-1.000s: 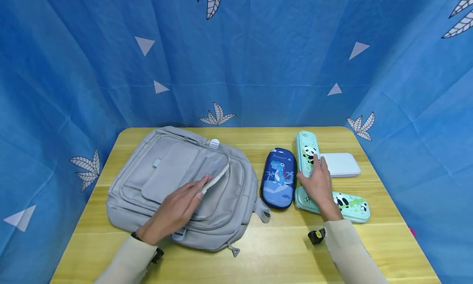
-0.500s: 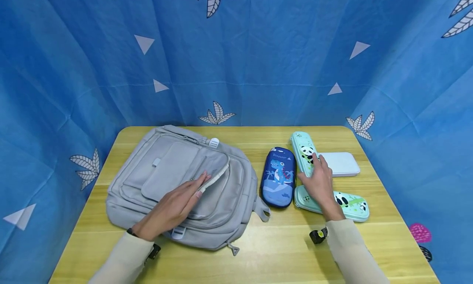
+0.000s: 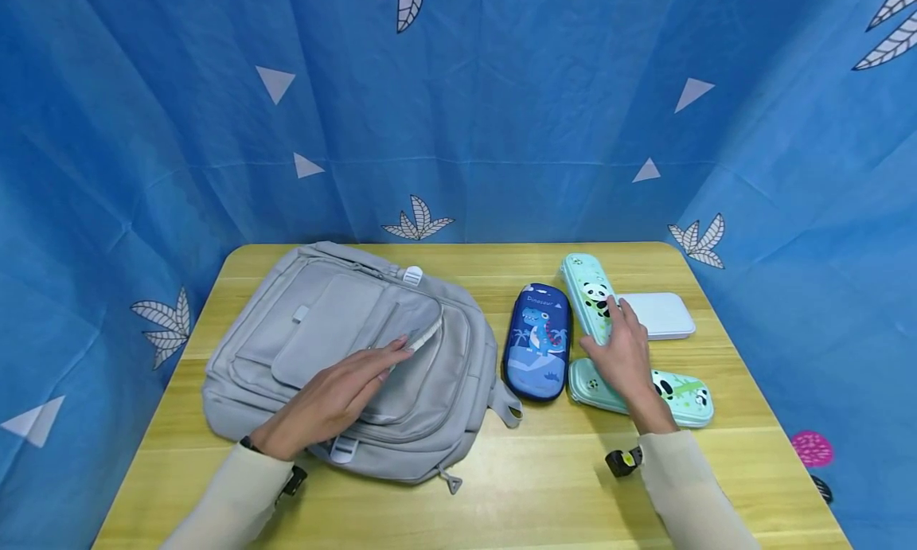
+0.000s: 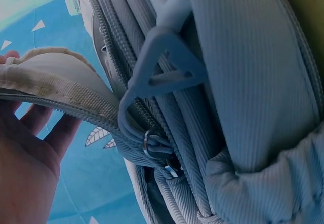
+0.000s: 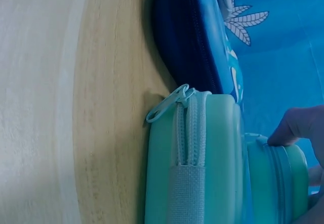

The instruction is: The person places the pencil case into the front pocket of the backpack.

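A grey backpack (image 3: pixel 458 375) lies on the table's left side, its front pocket unzipped. My left hand (image 3: pixel 333 399) holds the edge of the pocket flap (image 4: pixel 66 89), lifting it away from the bag. On the right, my right hand (image 3: pixel 625 351) grips the near end of a mint pencil case with a panda (image 3: pixel 589 283), thumb on one side and fingers on the other. In the right wrist view, the thumb presses the zipped side of that pencil case (image 5: pixel 268 183). A second mint panda pencil case (image 3: pixel 691 399) lies crosswise under my right wrist.
A dark blue dinosaur pencil case (image 3: pixel 537 343) lies between the backpack and the mint cases. A white case (image 3: pixel 659 315) sits right of the held one. A blue printed curtain (image 3: pixel 473 120) surrounds the wooden table (image 3: pixel 530 486).
The held mint pencil case has turned slightly, its far end swinging left, away from the white case. My left hand has shifted a little and still holds the flap.
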A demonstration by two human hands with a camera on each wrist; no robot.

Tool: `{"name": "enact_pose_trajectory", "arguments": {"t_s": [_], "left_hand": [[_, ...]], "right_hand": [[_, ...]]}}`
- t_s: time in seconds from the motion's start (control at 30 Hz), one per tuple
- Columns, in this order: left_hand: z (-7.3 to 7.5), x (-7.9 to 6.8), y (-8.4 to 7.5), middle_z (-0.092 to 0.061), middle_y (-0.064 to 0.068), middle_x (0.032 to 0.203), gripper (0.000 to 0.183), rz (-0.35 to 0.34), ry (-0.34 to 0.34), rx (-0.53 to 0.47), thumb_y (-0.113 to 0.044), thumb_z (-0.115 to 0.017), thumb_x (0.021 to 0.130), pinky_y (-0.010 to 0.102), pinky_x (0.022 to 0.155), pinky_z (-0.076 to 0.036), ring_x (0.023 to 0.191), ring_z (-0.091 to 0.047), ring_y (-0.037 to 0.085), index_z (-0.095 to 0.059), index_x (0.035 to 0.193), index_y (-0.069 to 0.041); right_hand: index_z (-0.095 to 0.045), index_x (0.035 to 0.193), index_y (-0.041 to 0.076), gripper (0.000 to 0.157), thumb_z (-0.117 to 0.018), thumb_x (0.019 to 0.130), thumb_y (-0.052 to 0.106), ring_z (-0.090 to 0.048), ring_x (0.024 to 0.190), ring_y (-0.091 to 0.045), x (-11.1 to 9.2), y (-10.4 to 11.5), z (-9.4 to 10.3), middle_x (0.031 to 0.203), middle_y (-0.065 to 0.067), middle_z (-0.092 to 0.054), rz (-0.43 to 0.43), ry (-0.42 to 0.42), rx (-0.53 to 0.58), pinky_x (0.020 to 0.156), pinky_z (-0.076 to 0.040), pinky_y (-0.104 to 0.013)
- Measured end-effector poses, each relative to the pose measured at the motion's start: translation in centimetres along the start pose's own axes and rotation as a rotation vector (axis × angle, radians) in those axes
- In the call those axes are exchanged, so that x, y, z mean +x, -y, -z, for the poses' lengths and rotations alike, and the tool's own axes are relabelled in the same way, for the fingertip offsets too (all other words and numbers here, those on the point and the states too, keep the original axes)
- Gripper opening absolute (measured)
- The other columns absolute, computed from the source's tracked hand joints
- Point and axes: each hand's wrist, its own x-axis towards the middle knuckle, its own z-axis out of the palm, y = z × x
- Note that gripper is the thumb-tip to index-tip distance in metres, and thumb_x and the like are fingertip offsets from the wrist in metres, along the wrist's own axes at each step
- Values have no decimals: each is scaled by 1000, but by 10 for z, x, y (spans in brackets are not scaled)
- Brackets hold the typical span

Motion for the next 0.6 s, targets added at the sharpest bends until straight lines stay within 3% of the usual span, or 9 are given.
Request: {"name": "enact_pose_trajectory", "arguments": {"t_s": [0.2, 0.4, 0.6], "left_hand": [[0, 2, -1, -47, -10, 170, 47, 11, -20, -11, -24, -49, 119, 43, 125, -41, 157, -47, 17, -50, 166, -29], [-3, 2, 1, -49, -8, 170, 49, 41, -4, -20, -33, -52, 118, 49, 123, -44, 155, -50, 22, -48, 167, -28], [-7, 0, 1, -50, -3, 169, 64, 18, -10, 50, -36, -70, 109, 50, 117, -50, 151, -54, 25, -47, 168, -24]], "right_hand": [[-23, 172, -3, 95, -69, 92, 18, -30, 153, -60, -6, 4, 3, 176, -33, -20, 43, 7, 2, 123, -29, -73], [-25, 172, -2, 94, -70, 92, 15, -31, 153, -60, -13, 12, 7, 176, -32, -22, 83, 15, 7, 123, -30, -74], [-24, 172, -1, 94, -70, 92, 15, -34, 151, -60, -18, 18, 9, 176, -32, -23, 103, 38, -4, 121, -32, -74]]}}
